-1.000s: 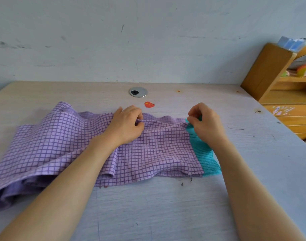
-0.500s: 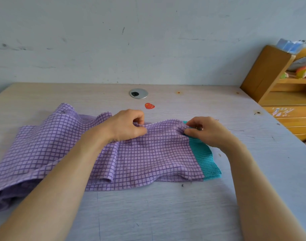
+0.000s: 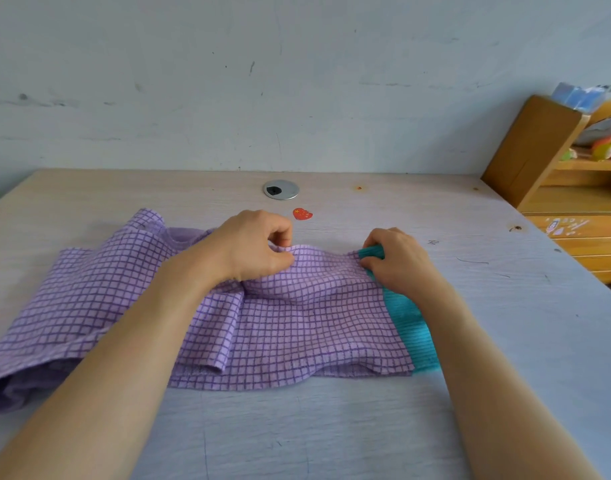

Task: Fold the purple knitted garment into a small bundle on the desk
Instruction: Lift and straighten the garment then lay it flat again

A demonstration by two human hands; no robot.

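Both my forearms reach forward over the tabletop point(image 3: 470, 306), wrists bent down onto the purple knitted garment point(image 3: 297, 323), which lies spread across the middle of it, with a turquoise ribbed band point(image 3: 409, 327) at its right end. My left hand point(image 3: 254, 245) sits knuckles-up at the garment's far edge, its fingers point(image 3: 280, 233) curled in and pinching a ridge of the checked knit against the thumb. My right hand point(image 3: 397, 259) grips the far corner where the purple meets the turquoise, fingers folded tight around a bunched tuft of the band. Compared with half a second ago, the far edge between my hands is raised higher into a hump and drawn a little toward me, and the turquoise corner is gathered more. Beyond my left hand lie a small red sticker point(image 3: 302, 214) and a round metal cable cap point(image 3: 281, 189), with a wooden shelf unit point(image 3: 532, 150) at the right
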